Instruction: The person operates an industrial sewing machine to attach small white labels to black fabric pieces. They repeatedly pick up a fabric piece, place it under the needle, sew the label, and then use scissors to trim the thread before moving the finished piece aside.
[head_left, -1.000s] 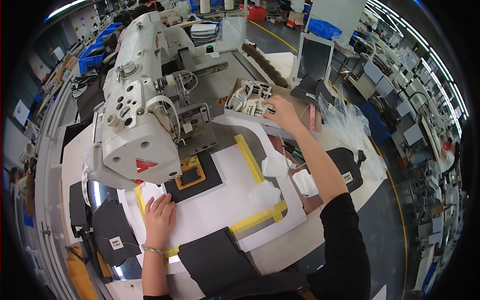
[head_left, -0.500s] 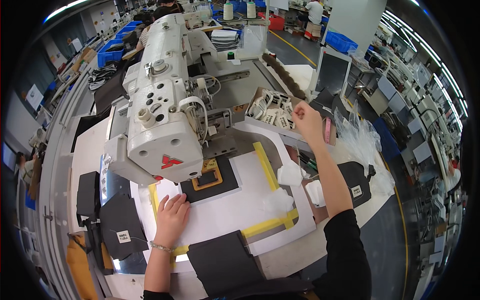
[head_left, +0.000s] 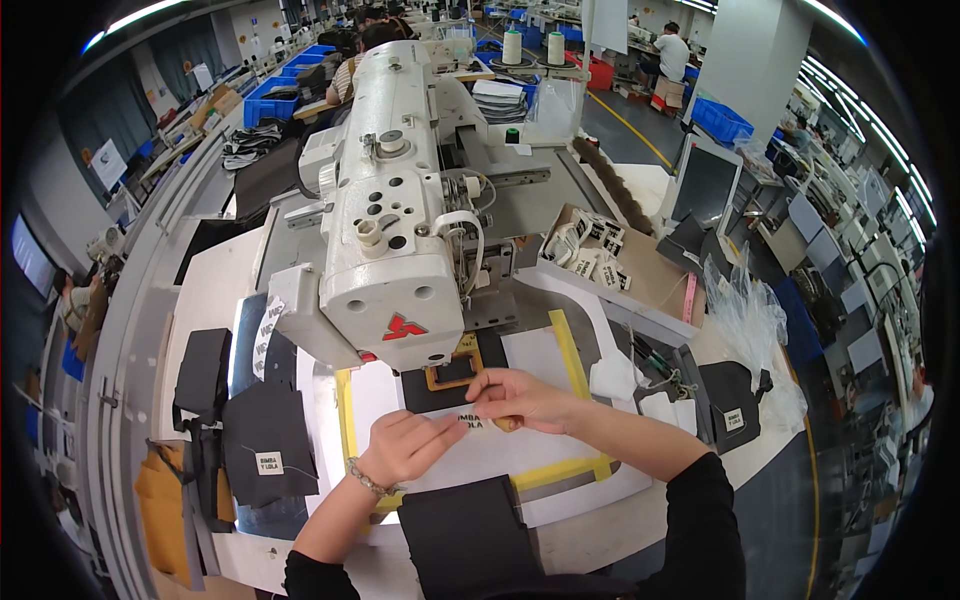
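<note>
A small cream label [head_left: 470, 423] with dark print is between my two hands, above a white sheet edged with yellow tape [head_left: 572, 370]. My left hand [head_left: 408, 447] pinches its left side with the fingertips. On the other side my right hand [head_left: 525, 402] is closed on the label with thumb and fingers. Just beyond the hands, a yellow rectangular frame [head_left: 440, 380] lies on a dark fabric piece [head_left: 420, 395], under the head of a white sewing machine [head_left: 390, 290]. A cardboard box [head_left: 655, 272] holding several similar labels stands at the right.
Dark fabric pieces [head_left: 465, 540] lie at the near edge. To the left is a dark piece bearing a label [head_left: 262, 420]; another labelled dark piece [head_left: 730, 405] sits at the right beside clear plastic [head_left: 765, 330]. White crumpled pieces [head_left: 615, 378] and tools [head_left: 655, 355] lie below the box.
My right hand has come from the label box back to the middle with a label. My left hand has lifted off the white sheet and met it. The view has shifted a little.
</note>
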